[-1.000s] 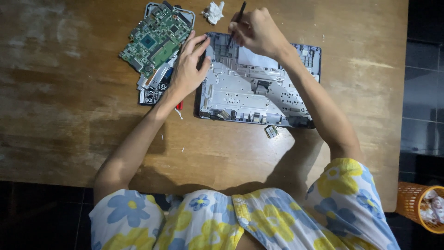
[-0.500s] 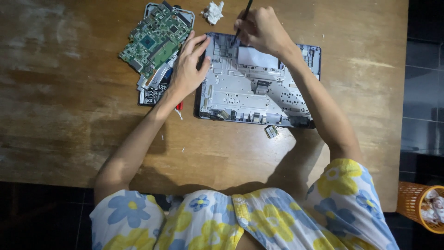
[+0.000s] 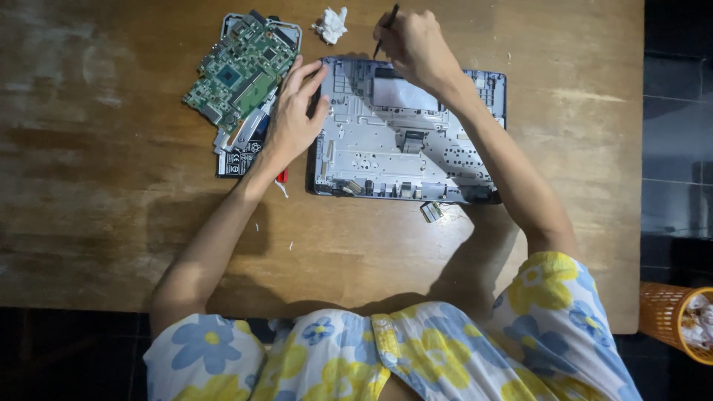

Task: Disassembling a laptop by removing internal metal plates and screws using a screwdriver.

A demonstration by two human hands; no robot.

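An opened grey laptop base (image 3: 386,148) lies on the wooden table (image 3: 111,193), its bare metal inner frame facing up. My left hand (image 3: 293,115) rests spread on the base's left edge, fingers apart, holding nothing. My right hand (image 3: 416,48) is closed on a thin dark tool (image 3: 385,30), its tip touching the base's far edge. A green circuit board (image 3: 238,70) lies left of the base, on top of a flat dark part (image 3: 241,156).
A crumpled white tissue (image 3: 330,24) lies at the far edge of the table. A small metal piece (image 3: 430,212) sits just in front of the base. A red-tipped item (image 3: 282,178) peeks out under my left wrist. An orange basket (image 3: 679,319) stands on the floor at right.
My right hand with the tool has shifted slightly along the far edge of the base. The left hand stays on the left edge.
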